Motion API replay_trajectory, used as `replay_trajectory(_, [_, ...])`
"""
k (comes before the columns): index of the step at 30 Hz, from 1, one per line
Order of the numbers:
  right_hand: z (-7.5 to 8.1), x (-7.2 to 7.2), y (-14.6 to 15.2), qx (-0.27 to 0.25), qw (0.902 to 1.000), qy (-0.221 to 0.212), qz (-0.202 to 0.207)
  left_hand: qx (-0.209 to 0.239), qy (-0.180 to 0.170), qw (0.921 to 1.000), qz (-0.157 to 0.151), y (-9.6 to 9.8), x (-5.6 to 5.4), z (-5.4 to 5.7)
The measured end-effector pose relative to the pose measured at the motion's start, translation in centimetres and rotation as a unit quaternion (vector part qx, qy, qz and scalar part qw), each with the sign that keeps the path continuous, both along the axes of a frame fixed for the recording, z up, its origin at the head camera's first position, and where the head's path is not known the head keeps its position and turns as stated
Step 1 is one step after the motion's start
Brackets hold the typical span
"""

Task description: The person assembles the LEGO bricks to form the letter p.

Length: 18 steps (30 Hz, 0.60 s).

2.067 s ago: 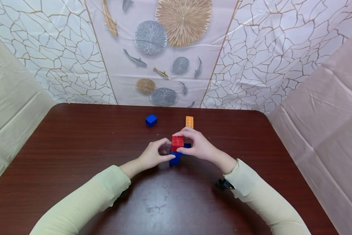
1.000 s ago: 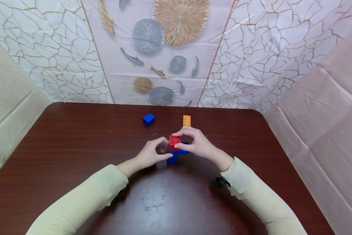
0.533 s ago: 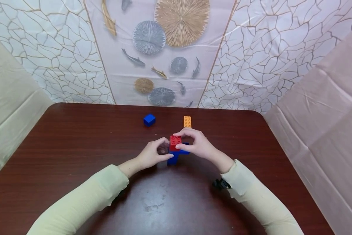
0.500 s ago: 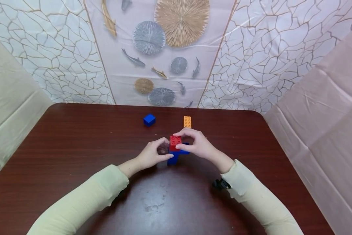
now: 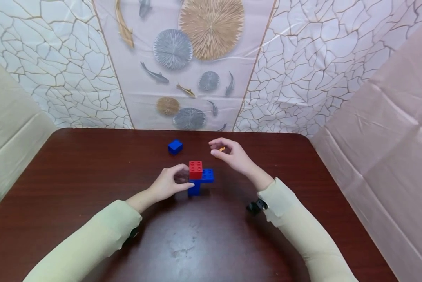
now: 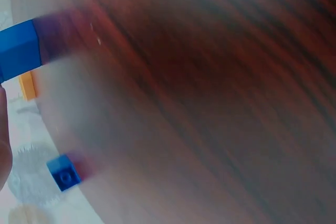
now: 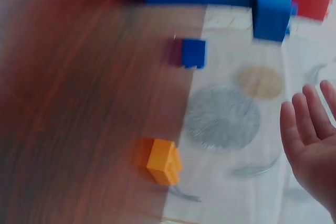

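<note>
Your left hand [image 5: 165, 184] pinches the blue stack [image 5: 194, 190], red brick [image 5: 195, 169] on top, nearer you than the orange brick [image 7: 160, 161]; your right hand [image 5: 234, 156], empty and loosely spread, hovers near the latter; stacking seems in hand; the next pick likely calls for lowering and pinching.

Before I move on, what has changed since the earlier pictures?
The right hand let go of the red brick and moved forward, toward the orange brick. The blue stack and left hand shifted slightly left. Unchanged: red brick on top, left hand holding the stack, loose blue brick in place.
</note>
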State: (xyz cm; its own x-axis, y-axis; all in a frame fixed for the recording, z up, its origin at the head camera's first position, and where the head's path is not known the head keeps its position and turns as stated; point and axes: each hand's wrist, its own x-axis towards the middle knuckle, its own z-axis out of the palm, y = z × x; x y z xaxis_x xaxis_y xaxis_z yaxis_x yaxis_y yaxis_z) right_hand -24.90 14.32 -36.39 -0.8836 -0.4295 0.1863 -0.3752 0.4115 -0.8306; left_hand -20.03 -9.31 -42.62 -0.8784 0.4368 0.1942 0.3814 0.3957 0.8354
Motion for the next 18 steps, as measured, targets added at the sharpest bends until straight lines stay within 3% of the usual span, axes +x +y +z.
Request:
replay_trajectory(5, [-1.6, -3.7, -2.1, 0.016, 0.9986, -0.029, -0.040, 0.005, -0.014, 0.9997, 0.017, -2.1, 0.2, 0.1])
replay_trajectory(9, [-3.0, -5.8, -4.5, 0.047, 0.9978, -0.039, -0.025, 0.008, -0.014, 0.9994, 0.031, -3.4, 0.5, 0.1])
replay_trajectory(18, [-4.8, -8.0, -8.7, 0.144, 0.9882, -0.040, 0.032, -0.004, -0.027, 0.9989, 0.038, -5.5, 0.5, 0.0])
